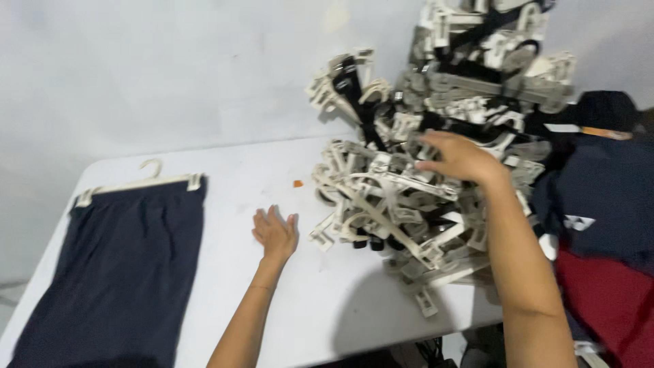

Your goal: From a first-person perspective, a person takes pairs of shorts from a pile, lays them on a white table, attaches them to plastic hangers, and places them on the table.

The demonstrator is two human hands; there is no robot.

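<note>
My left hand lies flat on the white table, fingers spread, holding nothing. To its right rises a big heap of white and black plastic clip hangers. Over that heap my right hand reaches, with its fingers resting on the white hangers near the pile's middle; whether it grips one is unclear. At the table's left a dark navy garment lies flat, clipped to a white hanger.
A small orange scrap lies on the table between my left hand and the pile. Dark blue and red clothing is piled at the right edge. A pale wall stands behind the table.
</note>
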